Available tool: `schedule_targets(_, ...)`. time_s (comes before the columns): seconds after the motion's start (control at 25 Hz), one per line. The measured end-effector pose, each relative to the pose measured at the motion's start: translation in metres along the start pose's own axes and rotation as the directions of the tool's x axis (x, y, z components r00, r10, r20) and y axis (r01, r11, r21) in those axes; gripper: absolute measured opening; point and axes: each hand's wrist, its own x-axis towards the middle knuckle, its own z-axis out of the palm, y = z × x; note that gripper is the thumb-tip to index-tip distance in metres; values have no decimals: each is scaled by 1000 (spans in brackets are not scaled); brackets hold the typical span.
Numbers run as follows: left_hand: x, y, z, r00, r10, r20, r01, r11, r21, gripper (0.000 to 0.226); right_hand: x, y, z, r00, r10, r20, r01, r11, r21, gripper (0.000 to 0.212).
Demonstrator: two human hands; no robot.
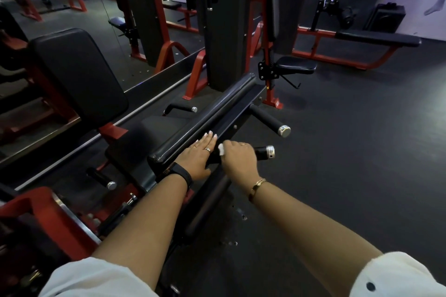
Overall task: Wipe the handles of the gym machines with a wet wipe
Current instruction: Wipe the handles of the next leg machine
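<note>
A person leans over a black and red gym machine, both bare forearms reaching forward. The right hand (237, 159) is curled around a black foam handle (264, 152) that sticks out from the machine's right side at its near end. A white wet wipe (221, 149) is bunched between palm and grip, with a corner showing by the thumb. The handle's chrome end cap pokes out past the knuckles. The left hand (198, 159) lies flat with straight fingers on the near end of a long padded bar (205, 123), bracing and grasping nothing.

This looks like the wiping of one handle, mid-stroke. The next move probably calls for sliding the wipe outward to the chrome cap, then going on to the far handle (268, 119) on the same side. Two more grips (183, 108) (101, 177) wait on the machine's left side.
</note>
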Motion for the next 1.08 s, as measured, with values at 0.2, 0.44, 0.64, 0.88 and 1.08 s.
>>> schedule_targets(0.2, 0, 2, -5, 999, -41, -11, 40, 995, -86, 84, -31, 36, 48, 830, -557, -17, 531, 800, -278, 46)
schedule_targets(0.44, 1, -1, -2, 1000, -28, -2, 28, 999, -23, 93, -41, 110, 11, 795, -559, -236, 402, 777, -485, 41)
schedule_targets(0.64, 1, 0, -3, 1000, -29, -11, 28, 999, -15, 93, -38, 82, 31, 826, -472, -308, 329, 847, -417, 43)
schedule_targets(0.88, 1, -1, 0, 999, -31, -19, 30, 999, -43, 87, -30, 60, 36, 744, -667, -29, 614, 701, -363, 51)
schedule_targets(1.08, 2, -2, 3, 998, -31, -49, 29, 998, -58, 76, -48, 124, 6, 734, -678, 49, 595, 606, -528, 48)
